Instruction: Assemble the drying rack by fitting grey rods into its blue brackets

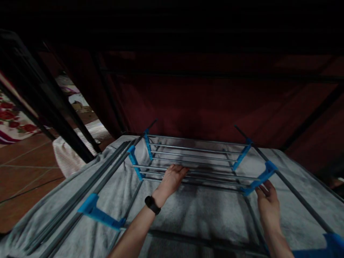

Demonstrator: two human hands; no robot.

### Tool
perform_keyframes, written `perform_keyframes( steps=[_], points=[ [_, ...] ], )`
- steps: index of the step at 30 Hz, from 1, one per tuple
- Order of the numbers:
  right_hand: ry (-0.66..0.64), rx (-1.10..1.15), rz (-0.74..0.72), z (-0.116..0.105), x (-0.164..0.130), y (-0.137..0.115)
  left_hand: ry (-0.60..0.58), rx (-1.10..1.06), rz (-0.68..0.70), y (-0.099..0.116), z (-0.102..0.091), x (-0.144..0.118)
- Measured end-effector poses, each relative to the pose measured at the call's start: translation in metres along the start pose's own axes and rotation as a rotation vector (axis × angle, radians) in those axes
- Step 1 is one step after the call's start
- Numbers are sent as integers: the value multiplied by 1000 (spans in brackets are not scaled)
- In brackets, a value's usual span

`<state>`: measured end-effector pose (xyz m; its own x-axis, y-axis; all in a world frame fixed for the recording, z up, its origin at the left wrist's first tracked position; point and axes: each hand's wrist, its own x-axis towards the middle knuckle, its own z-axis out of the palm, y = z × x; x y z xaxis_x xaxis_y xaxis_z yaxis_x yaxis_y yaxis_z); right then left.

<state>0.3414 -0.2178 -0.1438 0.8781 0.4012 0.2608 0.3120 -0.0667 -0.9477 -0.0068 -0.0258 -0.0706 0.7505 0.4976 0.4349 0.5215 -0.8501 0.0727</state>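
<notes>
A rack frame of grey metal tubes with blue plastic brackets lies on a grey blanket [199, 215]. My left hand [173, 177], with a black band on its wrist, is closed over a metal tube [215, 174] of the middle shelf. At that shelf's right end, the fingers of my right hand [269, 204] are bent against a blue bracket [259, 181], gripping its outer side. Another blue bracket [135, 165] holds the left end of the same tubes. Behind it, a further shelf's tubes [193, 147] run between two blue brackets. My left fingertips are partly hidden.
Several loose grey tubes [77, 195] lie along the blanket's left side. Nearer to me are a blue bracket [100, 213] on the left and another [333, 245] at lower right. Dark red cloth [188, 104] hangs behind; dark posts [64, 107] stand left, above a tiled floor [27, 179].
</notes>
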Motion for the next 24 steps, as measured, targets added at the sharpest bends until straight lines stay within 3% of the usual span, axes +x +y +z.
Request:
perform_keyframes(
  steps=[15, 24],
  points=[
    [-83, -47, 33, -1, -6, -10, -83, -18, -27, 5, 0, -1],
    [-44, -169, 55, -1, -16, -25, -87, -28, -27, 4, 6, -3]
  ],
)
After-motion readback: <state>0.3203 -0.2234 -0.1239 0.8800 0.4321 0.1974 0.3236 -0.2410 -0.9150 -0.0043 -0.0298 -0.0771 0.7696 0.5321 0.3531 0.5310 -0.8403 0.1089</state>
